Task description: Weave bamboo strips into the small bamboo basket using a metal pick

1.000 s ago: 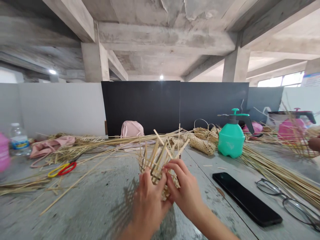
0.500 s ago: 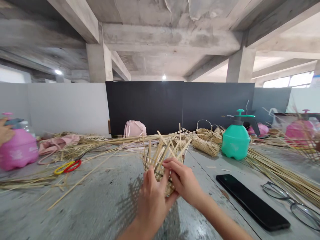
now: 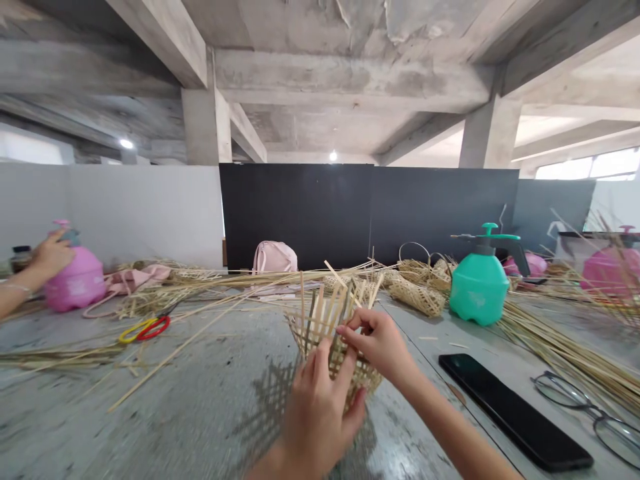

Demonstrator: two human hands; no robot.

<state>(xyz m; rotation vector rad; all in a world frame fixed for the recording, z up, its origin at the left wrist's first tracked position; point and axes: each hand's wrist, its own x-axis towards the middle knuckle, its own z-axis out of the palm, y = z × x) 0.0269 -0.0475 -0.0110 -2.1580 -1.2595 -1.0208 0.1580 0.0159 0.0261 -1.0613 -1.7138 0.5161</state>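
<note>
A small half-woven bamboo basket (image 3: pixel 327 323) with loose strip ends sticking up is held above the grey table (image 3: pixel 200 413). My left hand (image 3: pixel 320 417) cups its near side from below, fingers wrapped against the weave. My right hand (image 3: pixel 377 347) is closed on the strips at its right rim, fingertips pinching one strip.
A black phone (image 3: pixel 515 410) and glasses (image 3: pixel 590 413) lie at the right. A green spray bottle (image 3: pixel 477 283), finished baskets (image 3: pixel 417 293) and long bamboo strips (image 3: pixel 575 357) sit behind. Red-yellow scissors (image 3: pixel 145 328) lie left. Another person's hand (image 3: pixel 47 257) touches a pink spray bottle (image 3: pixel 77 283). A pink bag (image 3: pixel 275 258) stands at the back.
The view has swung left, bringing the other person's hand and pink bottle into sight. The basket has turned in my hands, and my right fingers have shifted onto its right rim.
</note>
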